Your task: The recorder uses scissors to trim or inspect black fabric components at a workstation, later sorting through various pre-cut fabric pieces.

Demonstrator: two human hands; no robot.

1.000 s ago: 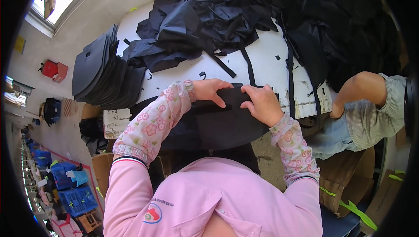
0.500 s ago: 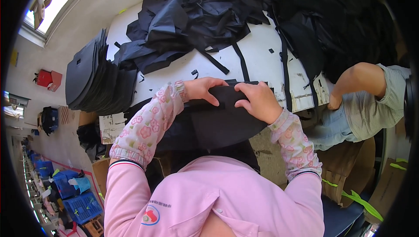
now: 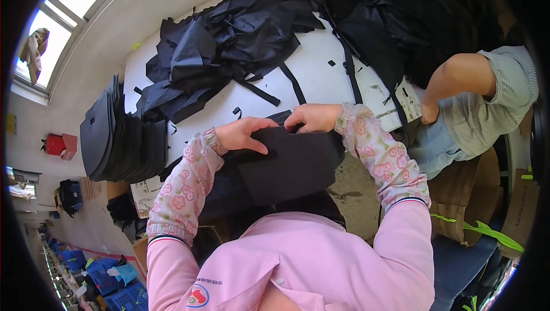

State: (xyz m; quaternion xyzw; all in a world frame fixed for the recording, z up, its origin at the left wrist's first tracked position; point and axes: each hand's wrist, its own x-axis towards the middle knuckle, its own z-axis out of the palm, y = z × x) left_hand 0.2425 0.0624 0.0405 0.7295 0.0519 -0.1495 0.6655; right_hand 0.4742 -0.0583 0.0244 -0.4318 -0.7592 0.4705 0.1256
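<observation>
A stiff black panel [image 3: 292, 165] stands tilted in front of my body at the table's near edge. My left hand [image 3: 247, 133] grips its upper left edge, thumb across the near face and fingers behind. On the upper edge, right of the left hand, my right hand [image 3: 315, 118] is closed with its fingertips bent over the rim near a small slot. Whether those fingers also pinch a small part there is hidden. More dark material shows behind and beneath the panel, its outline unclear.
A tall stack of black panels [image 3: 103, 133] stands at the table's left end. Crumpled black fabric [image 3: 212, 47] and loose straps [image 3: 293, 83] cover much of the white table [image 3: 321, 85]. At right, another person's arm [image 3: 461, 76] reaches the table near a cardboard box [image 3: 467, 196].
My right hand has turned and moved left along the panel's upper edge, its fingers now bent over the rim. The panel's near face shows more fully. The whole view has shifted slightly.
</observation>
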